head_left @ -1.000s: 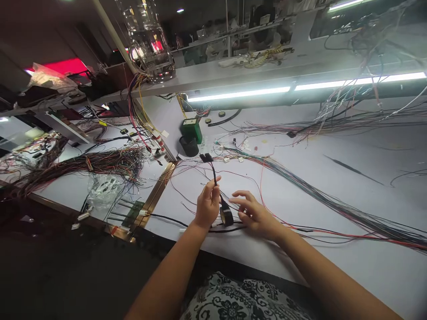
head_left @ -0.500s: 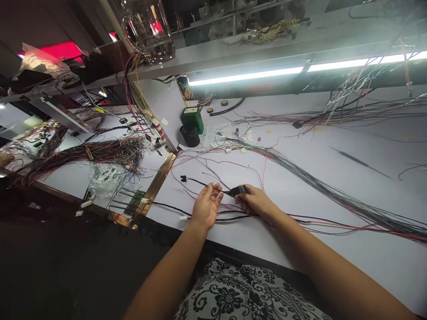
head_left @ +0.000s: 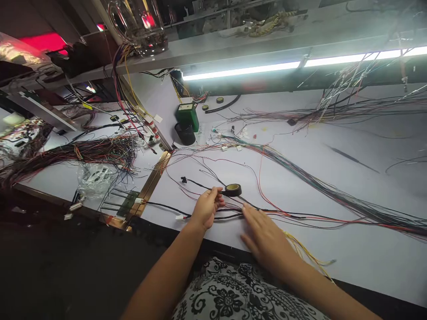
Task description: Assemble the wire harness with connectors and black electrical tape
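My left hand (head_left: pixel 207 208) pinches a thin black wire, with its fingers closed just left of a roll of black tape (head_left: pixel 233 190). The roll rests among the wires, its yellowish core facing up. My right hand (head_left: pixel 265 231) is flat and slightly blurred, fingers apart, at the near side of the red and black wires (head_left: pixel 296 216). It holds nothing. A small black connector (head_left: pixel 183 179) ends the wire to the left of my left hand. Nearer the table's front edge lies a white connector (head_left: pixel 180 218).
A green box (head_left: pixel 188 116) and a black cup (head_left: pixel 185 134) stand at the back. A long wire bundle (head_left: pixel 310 178) crosses the right side. Yellow wires (head_left: pixel 310 255) lie beside my right forearm. At left are a plastic bag (head_left: pixel 95 180) and a pronged fixture (head_left: pixel 125 204).
My right hand has let go of the tape roll and moved toward the front edge, opening out. The roll now rests by my left hand, whose fingers have closed more. Yellow wires have come into view.
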A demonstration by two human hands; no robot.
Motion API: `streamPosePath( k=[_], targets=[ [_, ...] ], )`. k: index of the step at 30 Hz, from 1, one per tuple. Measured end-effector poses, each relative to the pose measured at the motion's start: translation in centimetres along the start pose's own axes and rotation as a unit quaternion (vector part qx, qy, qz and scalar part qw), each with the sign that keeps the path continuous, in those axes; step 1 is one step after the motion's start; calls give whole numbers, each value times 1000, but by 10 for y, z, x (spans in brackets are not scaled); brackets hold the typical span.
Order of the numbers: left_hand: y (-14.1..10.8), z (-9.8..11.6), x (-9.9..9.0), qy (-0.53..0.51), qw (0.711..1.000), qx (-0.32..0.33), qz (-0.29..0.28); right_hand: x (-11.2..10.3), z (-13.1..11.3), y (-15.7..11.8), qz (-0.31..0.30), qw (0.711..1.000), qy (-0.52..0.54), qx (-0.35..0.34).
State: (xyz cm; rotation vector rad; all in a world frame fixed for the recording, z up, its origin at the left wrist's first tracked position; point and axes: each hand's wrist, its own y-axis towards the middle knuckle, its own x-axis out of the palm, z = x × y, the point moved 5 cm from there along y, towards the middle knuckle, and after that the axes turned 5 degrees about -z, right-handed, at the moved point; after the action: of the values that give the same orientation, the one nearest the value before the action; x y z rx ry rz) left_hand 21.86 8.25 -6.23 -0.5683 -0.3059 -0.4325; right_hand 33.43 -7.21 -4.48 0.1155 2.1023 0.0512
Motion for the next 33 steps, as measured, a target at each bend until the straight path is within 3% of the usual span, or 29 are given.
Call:
streamPosePath(
  k=[5, 13, 23, 30, 33],
  targets=[
    [2, 1, 3, -11, 1000, -5, 1, 25, -26, -9, -17, 997, -75, -30],
    [-4, 2, 5, -6, 1000, -25, -4, 35, -32, 8, -44, 996, -64, 51],
    [-48, -3, -2, -11, 999, -27, 33, 37, -29, 5, -49, 996, -54, 58],
    [-50, -17, -12, 1, 1000, -14, 27, 40, -30, 2, -40, 997, -52, 50],
    [-50, -16, -14, 55, 998, 14, 19, 33, -29, 2, -21, 998, -48, 28]
  ],
)
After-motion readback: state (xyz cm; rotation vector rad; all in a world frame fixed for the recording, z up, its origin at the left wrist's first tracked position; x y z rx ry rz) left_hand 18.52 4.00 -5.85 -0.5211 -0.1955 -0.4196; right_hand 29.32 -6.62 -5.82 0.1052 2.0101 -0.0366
